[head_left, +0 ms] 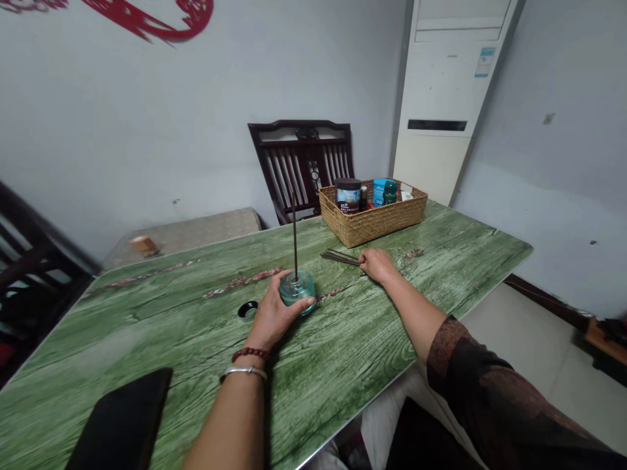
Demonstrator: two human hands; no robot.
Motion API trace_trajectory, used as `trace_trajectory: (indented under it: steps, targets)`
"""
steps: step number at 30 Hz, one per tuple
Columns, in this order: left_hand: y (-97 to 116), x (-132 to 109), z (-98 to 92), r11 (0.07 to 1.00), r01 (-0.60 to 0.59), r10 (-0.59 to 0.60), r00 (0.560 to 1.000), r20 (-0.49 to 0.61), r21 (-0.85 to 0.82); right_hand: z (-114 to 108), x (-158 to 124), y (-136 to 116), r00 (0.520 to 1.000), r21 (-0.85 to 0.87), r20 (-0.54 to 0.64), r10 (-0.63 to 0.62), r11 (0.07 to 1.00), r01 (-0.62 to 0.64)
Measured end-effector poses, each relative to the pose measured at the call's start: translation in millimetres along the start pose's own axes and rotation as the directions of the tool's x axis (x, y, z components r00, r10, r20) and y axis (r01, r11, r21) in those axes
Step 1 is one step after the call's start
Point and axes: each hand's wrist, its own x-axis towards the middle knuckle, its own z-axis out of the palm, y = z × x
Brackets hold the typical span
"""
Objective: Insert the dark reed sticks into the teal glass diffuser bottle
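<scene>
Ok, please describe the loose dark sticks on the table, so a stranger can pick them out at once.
Find the green wood-grain table and the woven basket at its far edge. Just in front of it, a small bundle of thin dark incense sticks lies beside the right hand. Unlike the single stick upright in the glass holder, these lie flat.

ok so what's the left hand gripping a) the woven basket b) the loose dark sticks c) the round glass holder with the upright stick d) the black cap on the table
c, the left hand is wrapped around the round glass holder, with the thin dark stick standing upright in it.
</scene>
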Motion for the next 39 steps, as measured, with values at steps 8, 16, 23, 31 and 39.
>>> trace_trajectory:
  steps: [8, 16, 23, 31, 39]
  targets:
    - [-3.9, 0.4, 0.8, 1.000, -0.006, 0.006, 1.000, -0.017, 0.000, 2.4, 1.2, 1.5, 0.999, 0.049, -0.030, -0.016, 0.999, 0.017]
    - [-1.0, 0.1, 1.3, 1.000, -0.017, 0.017, 1.000, -0.009, -0.011, -19.5, -7.0, -10.2, 0.936, 0.226, -0.350, -0.040, 0.966, 0.126]
    - [3.5, -0.7, 0.9, 0.999, -0.012, 0.012, 1.000, -0.001, -0.052, -68.0, -13.2, -51.9, 0.813, 0.736, -0.578, 0.071, 0.476, 0.482]
    - [6.4, -1.7, 1.3, 0.998, -0.009, 0.009, 1.000, -0.002, -0.070, -66.7, -12.3, -128.7, 0.880, 0.880, -0.475, 0.026, 0.009, 0.474]
    - [3.0, -1.8, 3.4, 0.997, -0.028, 0.029, 1.000, 0.002, -0.075, -32.3, -6.5, -144.5, 0.921, 0.905, -0.389, -0.011, 0.181, 0.385]
